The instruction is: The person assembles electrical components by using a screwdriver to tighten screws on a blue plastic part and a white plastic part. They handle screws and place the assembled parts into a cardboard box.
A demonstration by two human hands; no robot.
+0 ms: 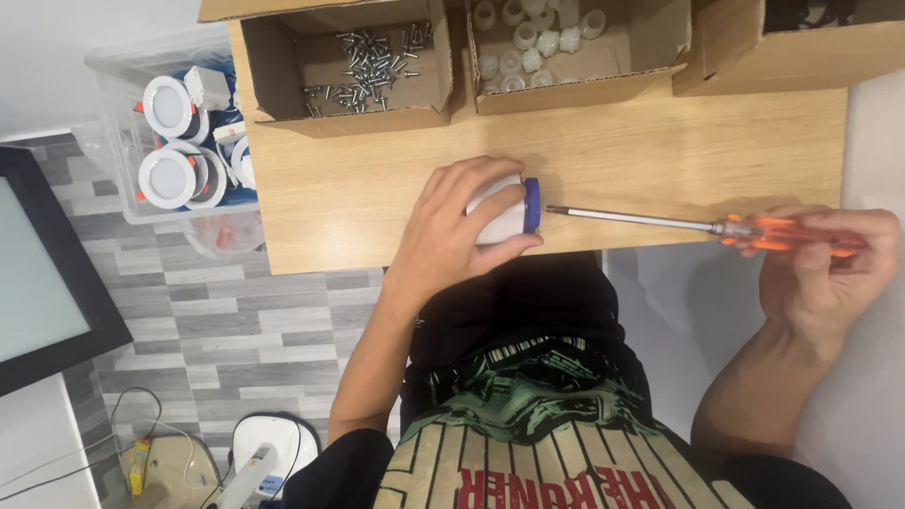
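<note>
While the left hand (pixel 451 229) grips the lamp (pixel 509 209) sideways, steadying it, the right hand (pixel 822 269) clasps a screwdriver (pixel 698 224), tip just beside its blue end.

White fixture (pixel 500 219) with blue rim; orange-handled screwdriver (pixel 698 224); pale wood table (pixel 660 151).

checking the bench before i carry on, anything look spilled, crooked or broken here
Nothing stands out. The left hand grips a white fixture with a blue rim on the wooden table; the right hand holds an orange-handled screwdriver. The screws stay inside their cardboard box.
</note>
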